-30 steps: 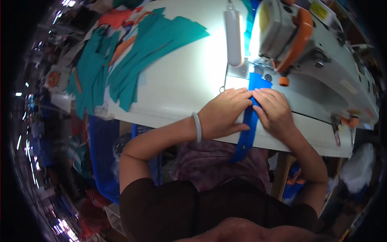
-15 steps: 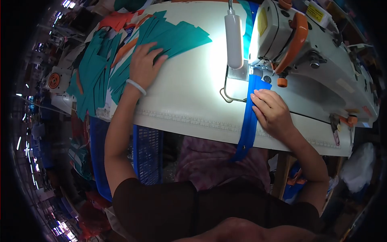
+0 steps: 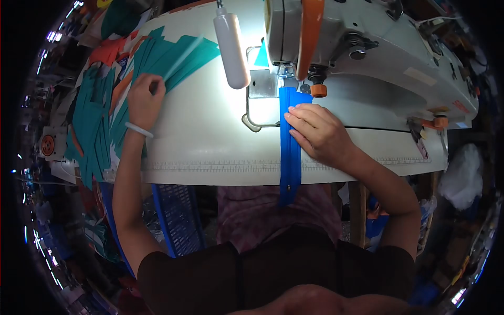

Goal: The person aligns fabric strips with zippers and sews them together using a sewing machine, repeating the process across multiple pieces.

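My right hand (image 3: 321, 131) rests at the right edge of a blue zipper (image 3: 290, 152), its fingers together and holding it against the table. The zipper runs from under the presser foot area of a sewing machine (image 3: 367, 58) down over the table's front edge, with a small metal pull near its lower end. A small blue fabric piece (image 3: 303, 97) lies beside its top. At the left, my left hand (image 3: 144, 100) is closed, thumb and finger pinching a teal fabric strip (image 3: 184, 59), partly raised and blurred, over a fanned pile of teal strips (image 3: 152, 55).
More teal pieces (image 3: 92, 118) and red fabric (image 3: 107, 51) lie at the table's left. A white lamp (image 3: 231, 50) hangs left of the needle. A printed ruler (image 3: 220, 165) follows the front edge; a blue basket (image 3: 178, 215) stands below.
My left hand has gone from lying spread on the teal pile to pinching a strip from it. The whole view has shifted, while my right hand stays on the zipper.
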`<state>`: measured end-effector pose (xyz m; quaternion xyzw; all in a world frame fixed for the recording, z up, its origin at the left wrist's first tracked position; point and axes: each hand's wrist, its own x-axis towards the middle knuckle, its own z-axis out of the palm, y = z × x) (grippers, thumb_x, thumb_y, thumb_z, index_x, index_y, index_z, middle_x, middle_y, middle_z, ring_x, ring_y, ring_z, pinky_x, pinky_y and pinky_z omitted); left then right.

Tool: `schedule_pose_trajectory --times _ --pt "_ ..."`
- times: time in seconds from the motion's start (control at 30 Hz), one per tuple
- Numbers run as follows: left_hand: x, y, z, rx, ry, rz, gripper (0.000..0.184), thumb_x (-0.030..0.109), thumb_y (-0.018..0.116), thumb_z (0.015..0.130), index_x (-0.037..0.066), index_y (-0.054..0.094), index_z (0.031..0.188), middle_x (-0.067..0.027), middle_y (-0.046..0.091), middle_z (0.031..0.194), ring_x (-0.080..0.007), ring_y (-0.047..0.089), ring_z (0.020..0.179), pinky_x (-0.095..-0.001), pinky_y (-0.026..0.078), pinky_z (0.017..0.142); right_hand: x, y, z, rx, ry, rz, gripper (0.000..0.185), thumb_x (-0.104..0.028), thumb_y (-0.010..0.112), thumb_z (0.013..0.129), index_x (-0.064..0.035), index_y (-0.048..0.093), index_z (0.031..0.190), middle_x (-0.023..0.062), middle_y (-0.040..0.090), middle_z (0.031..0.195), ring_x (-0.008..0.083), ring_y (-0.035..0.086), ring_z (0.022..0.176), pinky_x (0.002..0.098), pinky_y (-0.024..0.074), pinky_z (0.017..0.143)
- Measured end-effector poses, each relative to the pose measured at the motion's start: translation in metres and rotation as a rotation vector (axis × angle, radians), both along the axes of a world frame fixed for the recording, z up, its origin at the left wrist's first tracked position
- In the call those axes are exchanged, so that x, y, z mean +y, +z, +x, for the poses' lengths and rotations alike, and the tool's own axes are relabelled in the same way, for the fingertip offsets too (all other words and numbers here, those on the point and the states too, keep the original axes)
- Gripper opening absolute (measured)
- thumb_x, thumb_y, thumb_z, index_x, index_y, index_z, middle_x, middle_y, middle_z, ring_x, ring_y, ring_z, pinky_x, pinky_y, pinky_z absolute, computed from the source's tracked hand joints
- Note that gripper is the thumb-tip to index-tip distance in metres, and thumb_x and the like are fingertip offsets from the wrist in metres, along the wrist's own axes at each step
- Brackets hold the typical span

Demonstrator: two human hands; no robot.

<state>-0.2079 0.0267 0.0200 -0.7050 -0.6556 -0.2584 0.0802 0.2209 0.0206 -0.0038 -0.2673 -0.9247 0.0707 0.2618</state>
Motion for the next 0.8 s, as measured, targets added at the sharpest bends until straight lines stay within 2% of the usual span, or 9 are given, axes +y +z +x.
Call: schedule_pose_trajectory --times 0.13,0.2,0.27,0.3,0.37,0.4,0.53,0.7,0.8 --pt "-0.029 0.018 0.068 0.572 -0.256 0.248 0.017 0.002 0.067 0.088 0.004 0.066 0.104 -0.0070 0.062 0.090 -0.0206 0.058 0.071 -0.0326 0.050 0.063 0.001 -0.002 0.000 0.000 -0.002 -0.010 0.031 -0.008 0.072 0.090 -0.0005 0.070 0.119 0.0125 0.068 0.124 0.0265 0.063 0.115 0.0359 0.0527 0.099" --pt "-0.052 0.016 0.112 0.575 -0.419 0.074 0.015 0.005 0.063 0.091 0.003 0.065 0.106 -0.0058 0.058 0.088 -0.0214 0.055 0.068 -0.0350 0.048 0.059 0.001 -0.003 0.001 -0.011 -0.003 -0.009 0.031 -0.009 0.072 0.090 -0.0005 0.070 0.120 0.0124 0.069 0.124 0.0264 0.062 0.115 0.0355 0.0528 0.098" --pt "-0.074 0.012 0.146 0.555 -0.409 -0.242 0.024 0.012 0.063 0.092 0.002 0.063 0.113 -0.0051 0.056 0.090 -0.0219 0.055 0.068 -0.0365 0.047 0.059 0.002 -0.001 0.001 -0.008 -0.003 -0.007 0.031 -0.009 0.072 0.090 -0.0005 0.070 0.120 0.0124 0.069 0.124 0.0265 0.062 0.115 0.0354 0.0529 0.098" --pt "-0.071 0.019 0.152 0.553 -0.412 -0.244 0.024 0.012 0.063 0.092 0.002 0.063 0.113 -0.0051 0.056 0.090 -0.0219 0.055 0.068 -0.0365 0.047 0.059 0.002 0.000 0.001 -0.005 0.002 -0.004 0.031 -0.009 0.072 0.090 -0.0005 0.070 0.120 0.0124 0.068 0.125 0.0265 0.062 0.115 0.0353 0.0529 0.098" --pt "-0.062 0.040 0.158 0.228 -0.441 -0.770 0.042 0.019 0.070 0.089 0.002 0.058 0.125 -0.0112 0.062 0.108 -0.0276 0.063 0.090 -0.0363 0.053 0.079 0.003 0.000 0.001 0.006 0.016 0.004 0.031 -0.009 0.072 0.090 -0.0005 0.069 0.120 0.0125 0.068 0.125 0.0265 0.062 0.116 0.0350 0.0530 0.097" --pt "-0.058 0.037 0.156 0.229 -0.441 -0.771 0.042 0.019 0.070 0.089 0.002 0.058 0.125 -0.0112 0.062 0.108 -0.0276 0.063 0.090 -0.0363 0.053 0.079 0.003 -0.001 0.001 0.007 0.015 0.003 0.031 -0.009 0.072 0.090 -0.0005 0.069 0.120 0.0125 0.068 0.125 0.0265 0.062 0.116 0.0350 0.0530 0.097" --pt "-0.041 0.013 0.138 0.161 -0.756 -0.273 0.058 0.026 0.075 0.086 0.005 0.054 0.135 -0.0181 0.058 0.134 -0.0332 0.058 0.120 -0.0394 0.046 0.108 0.004 -0.003 0.003 0.002 0.030 0.012 0.031 -0.009 0.071 0.090 -0.0006 0.069 0.120 0.0131 0.068 0.126 0.0266 0.062 0.116 0.0354 0.0527 0.097" --pt "-0.073 0.034 0.143 0.316 -0.857 -0.551 0.068 0.029 0.079 0.084 0.008 0.050 0.142 -0.0208 0.048 0.150 -0.0358 0.046 0.138 -0.0425 0.030 0.123 0.006 -0.005 0.001 0.029 0.035 0.085 0.026 -0.009 0.072 0.086 -0.0023 0.069 0.111 0.0110 0.066 0.121 0.0240 0.061 0.110 0.0350 0.0531 0.092" --pt "-0.075 0.027 0.149 0.279 -0.833 -0.502 0.066 0.024 0.079 0.083 0.007 0.052 0.141 -0.0194 0.051 0.148 -0.0372 0.049 0.135 -0.0436 0.036 0.120 0.005 -0.004 0.000 0.029 0.026 0.078 0.027 -0.009 0.073 0.086 -0.0023 0.068 0.111 0.0111 0.066 0.120 0.0243 0.061 0.110 0.0352 0.0529 0.092"
